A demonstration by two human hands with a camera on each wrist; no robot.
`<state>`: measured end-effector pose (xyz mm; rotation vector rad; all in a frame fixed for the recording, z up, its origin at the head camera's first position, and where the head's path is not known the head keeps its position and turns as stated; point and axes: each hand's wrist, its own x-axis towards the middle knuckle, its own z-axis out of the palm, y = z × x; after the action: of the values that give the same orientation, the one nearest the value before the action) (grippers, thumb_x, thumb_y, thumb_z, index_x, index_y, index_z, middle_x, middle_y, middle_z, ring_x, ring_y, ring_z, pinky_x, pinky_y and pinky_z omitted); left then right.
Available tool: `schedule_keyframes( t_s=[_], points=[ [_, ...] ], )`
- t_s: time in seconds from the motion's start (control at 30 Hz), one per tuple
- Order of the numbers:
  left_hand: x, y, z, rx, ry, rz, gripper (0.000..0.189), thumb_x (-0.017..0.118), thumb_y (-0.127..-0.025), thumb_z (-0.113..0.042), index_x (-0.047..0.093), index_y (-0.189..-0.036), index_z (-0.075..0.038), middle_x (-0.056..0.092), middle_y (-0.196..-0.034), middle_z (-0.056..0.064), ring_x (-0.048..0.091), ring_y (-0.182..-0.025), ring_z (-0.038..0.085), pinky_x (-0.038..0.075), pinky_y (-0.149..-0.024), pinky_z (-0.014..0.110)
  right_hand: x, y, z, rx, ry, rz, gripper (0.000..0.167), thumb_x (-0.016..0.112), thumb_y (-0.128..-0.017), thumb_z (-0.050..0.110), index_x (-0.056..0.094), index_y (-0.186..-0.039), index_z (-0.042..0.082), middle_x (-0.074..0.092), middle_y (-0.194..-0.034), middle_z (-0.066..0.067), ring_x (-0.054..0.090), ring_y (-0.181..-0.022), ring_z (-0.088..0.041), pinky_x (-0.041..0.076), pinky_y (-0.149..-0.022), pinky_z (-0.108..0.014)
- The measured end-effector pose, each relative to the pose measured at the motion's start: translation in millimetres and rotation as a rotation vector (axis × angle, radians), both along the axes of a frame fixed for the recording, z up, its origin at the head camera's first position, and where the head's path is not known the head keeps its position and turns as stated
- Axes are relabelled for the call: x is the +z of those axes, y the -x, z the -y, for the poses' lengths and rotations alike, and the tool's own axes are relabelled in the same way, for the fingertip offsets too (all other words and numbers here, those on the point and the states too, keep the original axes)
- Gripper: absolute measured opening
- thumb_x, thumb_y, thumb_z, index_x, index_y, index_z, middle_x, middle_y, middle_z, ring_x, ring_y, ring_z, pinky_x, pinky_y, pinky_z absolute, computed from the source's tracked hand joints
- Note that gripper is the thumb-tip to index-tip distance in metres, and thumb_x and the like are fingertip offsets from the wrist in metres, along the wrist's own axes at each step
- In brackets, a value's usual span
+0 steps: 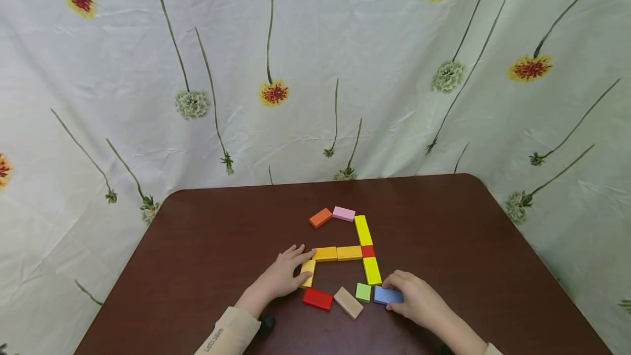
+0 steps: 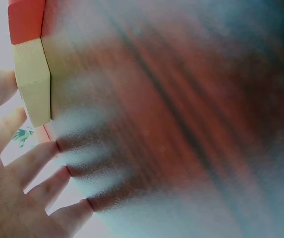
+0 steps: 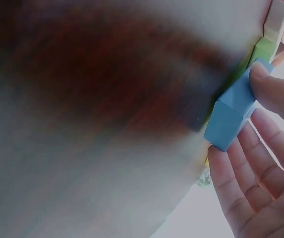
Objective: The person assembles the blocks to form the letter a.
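My left hand (image 1: pixel 283 275) lies at the left end of the blocks, its fingers spread. Its thumb and forefinger touch a pale yellow block (image 1: pixel 308 273), which also shows beside the fingertips in the left wrist view (image 2: pixel 35 82). At the lower right, my right hand (image 1: pixel 413 296) pinches a blue block (image 1: pixel 386 295) between thumb and fingers. That block appears large in the right wrist view (image 3: pixel 231 114). Left of it sits a small green block (image 1: pixel 363 292), then a tan block (image 1: pixel 348 303) set at a slant and a red block (image 1: pixel 317 299).
Two orange-yellow blocks (image 1: pixel 325 255) run in a row to a small red block (image 1: pixel 367 251). Bright yellow blocks stand above (image 1: pixel 362 230) and below (image 1: pixel 372 271) it. Farther back lie a pink block (image 1: pixel 344 213) and an orange block (image 1: pixel 321 218) on the dark brown table (image 1: pixel 222 234).
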<state>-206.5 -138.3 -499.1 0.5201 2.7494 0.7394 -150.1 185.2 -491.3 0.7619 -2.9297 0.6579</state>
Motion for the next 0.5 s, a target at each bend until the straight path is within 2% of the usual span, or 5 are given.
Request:
schedule_keyframes(
  t_s=[0.5],
  points=[
    [-0.1, -0.1, -1.1, 0.008, 0.011, -0.003, 0.055, 0.066, -0.093, -0.03, 0.051, -0.145, -0.018, 0.041, -0.154, 0.019, 0.03, -0.146, 0.042, 0.023, -0.115, 0.067, 0.5, 4.9, 2.1, 0.016, 0.013, 0.024, 0.029, 0.088, -0.071, 0.017, 0.07, -0.093, 0.014, 0.063, -0.088, 0.008, 0.054, -0.076, -0.006, 0.054, -0.069, -0.028]
  ],
)
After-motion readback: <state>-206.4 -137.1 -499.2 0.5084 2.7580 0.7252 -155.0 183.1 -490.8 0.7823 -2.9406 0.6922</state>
